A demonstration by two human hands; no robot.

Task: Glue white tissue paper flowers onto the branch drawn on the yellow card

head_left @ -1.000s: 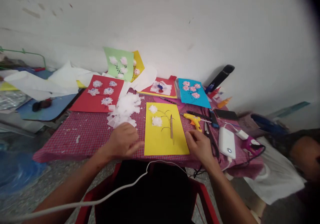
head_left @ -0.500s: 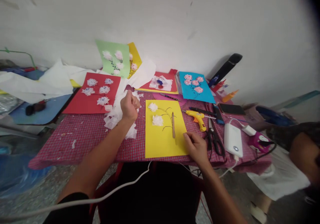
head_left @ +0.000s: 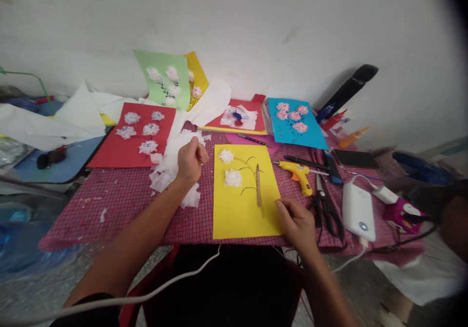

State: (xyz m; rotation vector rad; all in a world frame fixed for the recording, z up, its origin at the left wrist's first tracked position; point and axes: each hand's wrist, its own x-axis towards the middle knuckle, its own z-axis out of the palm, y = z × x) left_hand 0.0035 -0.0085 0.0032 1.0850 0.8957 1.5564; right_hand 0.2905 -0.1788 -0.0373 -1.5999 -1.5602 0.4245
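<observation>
A sheet of yellow paper [head_left: 237, 215] lies in front of me with drawn stems and two white tissue flowers [head_left: 233, 178]. On the stems lies a thin brown pencil-like stick [head_left: 258, 185]. My left hand [head_left: 190, 160] is closed in a fist over a pile of white tissue pieces [head_left: 171, 166], left of the sheet; its contents are hidden. My right hand [head_left: 298, 222] is loosely closed at the sheet's right edge, thumb touching it. Whether it pinches anything is hidden. Beside it are a yellow glue gun [head_left: 300, 175] and black scissors [head_left: 329, 215].
Behind are flower pictures on red [head_left: 106, 149], green [head_left: 161, 88] and blue paper [head_left: 288, 134]. A paint-stained tissue [head_left: 239, 117] lies on red paper. To the right are a white power bank [head_left: 358, 212], a phone [head_left: 355, 159] and a purple power adapter [head_left: 402, 215]. Another person sits at far right.
The camera view has shifted a little, so things on the right appear further right. Both hands stay closed in about the same places over the table.
</observation>
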